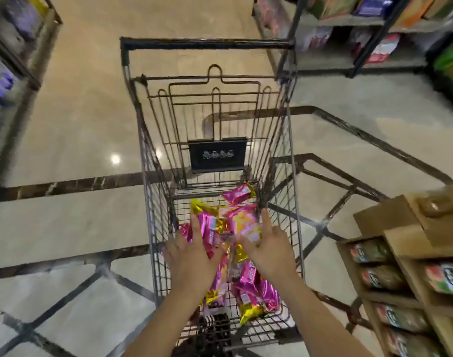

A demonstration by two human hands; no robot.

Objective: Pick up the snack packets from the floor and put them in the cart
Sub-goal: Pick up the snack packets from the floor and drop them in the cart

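While inside cart (153,202), packets (246,228) between fingers (267,221).

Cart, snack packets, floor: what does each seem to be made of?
Cart: dark metal wire, possibly coated; thin rigid rods form a grid. Snack packets: glossy foil-like plastic film, pink and gold; it crinkles and reflects light. Floor: polished stone or tile, perhaps marble; beige with dark veined bands and a lamp reflection.

Pink and gold snack packets (242,228), dark wire cart (210,45), beige floor (91,86) with dark lines
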